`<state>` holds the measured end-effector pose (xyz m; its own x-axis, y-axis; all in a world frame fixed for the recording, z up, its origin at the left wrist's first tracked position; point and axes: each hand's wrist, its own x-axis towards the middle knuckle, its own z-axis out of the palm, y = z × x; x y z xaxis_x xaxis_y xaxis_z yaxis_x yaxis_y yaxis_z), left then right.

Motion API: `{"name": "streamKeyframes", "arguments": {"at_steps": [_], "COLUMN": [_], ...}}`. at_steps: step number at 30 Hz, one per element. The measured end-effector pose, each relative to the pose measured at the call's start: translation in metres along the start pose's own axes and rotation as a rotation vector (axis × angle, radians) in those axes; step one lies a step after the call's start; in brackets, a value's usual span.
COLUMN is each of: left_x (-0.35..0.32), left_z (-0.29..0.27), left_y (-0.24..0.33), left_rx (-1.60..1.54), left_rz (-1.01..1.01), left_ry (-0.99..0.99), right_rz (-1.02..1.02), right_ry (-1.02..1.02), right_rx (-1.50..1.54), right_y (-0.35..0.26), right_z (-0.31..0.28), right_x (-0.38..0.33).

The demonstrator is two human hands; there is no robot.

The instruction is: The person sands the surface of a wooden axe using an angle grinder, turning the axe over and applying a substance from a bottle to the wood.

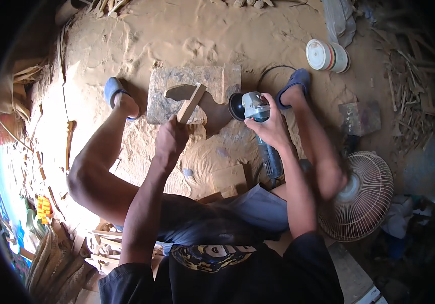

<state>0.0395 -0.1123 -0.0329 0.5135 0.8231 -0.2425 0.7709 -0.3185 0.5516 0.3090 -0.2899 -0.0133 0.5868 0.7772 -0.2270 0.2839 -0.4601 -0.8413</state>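
My left hand (172,137) is closed round the lower end of a pale, square-edged wooden bar (192,104). The bar slants up and to the right over a worn, stained block (161,109) between my feet. A dark patch lies beside the bar's upper end; whether it is shadow or part of the piece I cannot tell. In my right hand (273,126) is an angle grinder (256,105), gripped near its metal head. Its black round disc (236,107) faces the bar, with a gap between them. The grinder's dark body (271,161) hangs down toward my thigh.
A round caged fan (362,197) stands by my right knee. Beyond my right foot lies a white tub (324,55). Wood scraps (414,96) are heaped at the far right. A dark cord (265,76) curves behind the grinder. Sandy dust (202,45) covers the ground.
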Motion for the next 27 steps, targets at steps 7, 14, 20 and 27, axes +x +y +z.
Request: {"name": "streamKeyframes", "arguments": {"at_steps": [7, 14, 20, 27], "left_x": [-0.001, -0.002, -0.002, -0.004], "left_z": [0.004, 0.001, 0.004, 0.005], "left_y": [0.011, 0.012, 0.005, 0.008], "left_rx": [0.096, 0.086, 0.091, 0.081], "left_rz": [-0.041, -0.078, -0.064, -0.044], "left_ry": [0.017, 0.015, 0.032, 0.051], "right_rz": [0.032, -0.024, 0.074, 0.035], "right_ry": [0.115, 0.021, 0.002, 0.032], "right_rx": [-0.135, -0.013, -0.070, 0.040], "right_y": [0.019, 0.003, 0.000, -0.002], "right_z": [-0.005, 0.000, -0.003, -0.006], "right_x": [0.003, 0.002, 0.006, 0.004]}}
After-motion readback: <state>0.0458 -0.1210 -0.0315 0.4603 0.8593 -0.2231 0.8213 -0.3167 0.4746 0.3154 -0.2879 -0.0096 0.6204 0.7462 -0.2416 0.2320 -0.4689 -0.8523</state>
